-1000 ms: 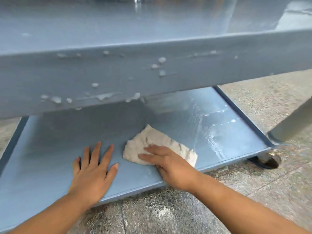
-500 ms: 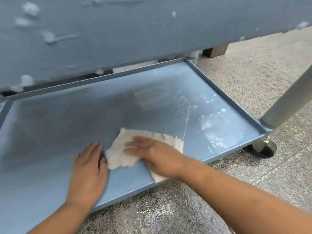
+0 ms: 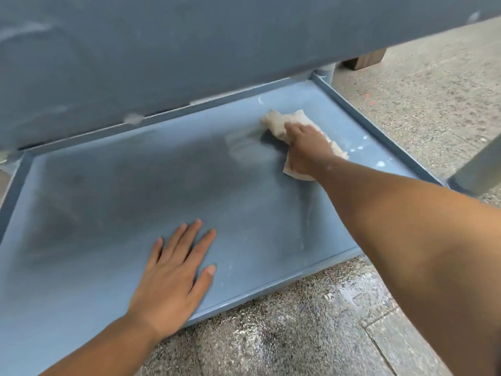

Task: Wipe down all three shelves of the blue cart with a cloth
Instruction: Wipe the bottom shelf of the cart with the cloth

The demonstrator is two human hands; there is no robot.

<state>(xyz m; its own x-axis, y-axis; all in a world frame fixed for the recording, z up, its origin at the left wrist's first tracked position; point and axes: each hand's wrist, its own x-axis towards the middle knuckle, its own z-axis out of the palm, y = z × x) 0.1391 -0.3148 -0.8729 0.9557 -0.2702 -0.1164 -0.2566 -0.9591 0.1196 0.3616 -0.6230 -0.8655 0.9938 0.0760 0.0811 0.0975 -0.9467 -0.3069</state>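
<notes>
- Presses the cloth (image 3: 276, 121) down with the right hand (image 3: 307, 149), fingers laid over it.
- Rests the left hand (image 3: 173, 280) wide and flat on the bottom shelf (image 3: 108, 199), near the front edge, holding nothing.
- Has the cloth near that shelf's far right corner.

Cloth (image 3: 279, 123) on bottom shelf (image 3: 108, 199), far right part, near back rim. Right hand (image 3: 306, 150) on top of cloth. Left hand (image 3: 173, 278) flat on shelf near front edge, well apart from cloth. Upper shelf (image 3: 189, 50) above. Floor (image 3: 298, 335) in front.
</notes>
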